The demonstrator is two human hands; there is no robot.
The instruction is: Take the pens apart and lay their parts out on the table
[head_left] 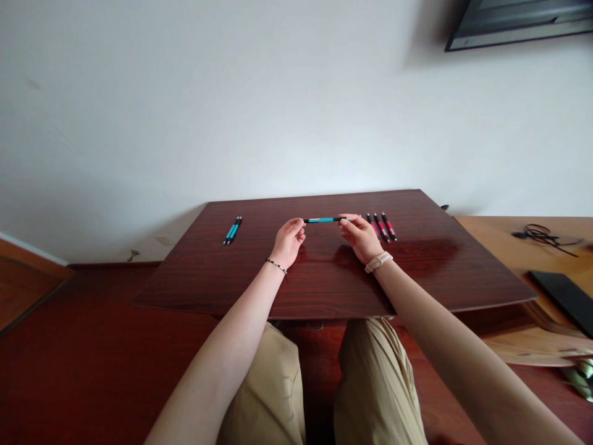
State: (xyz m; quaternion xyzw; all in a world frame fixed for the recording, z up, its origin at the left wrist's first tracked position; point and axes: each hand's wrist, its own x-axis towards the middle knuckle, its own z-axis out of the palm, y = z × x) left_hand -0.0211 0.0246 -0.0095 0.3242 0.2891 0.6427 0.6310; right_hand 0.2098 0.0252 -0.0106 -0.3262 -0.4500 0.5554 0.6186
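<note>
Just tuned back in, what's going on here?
A person's left hand and right hand hold a turquoise-and-black pen by its ends, level above a dark wooden table. Two similar pens lie together off to the left; pink-and-black pens lie by the right hand, which may hide part of that group.

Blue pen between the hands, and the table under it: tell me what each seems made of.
Pen: probably smooth plastic, judging by its even blue and black colouring. Table: wood or a wood-look laminate, fairly glossy; streaky brown grain and soft reflections show.
</note>
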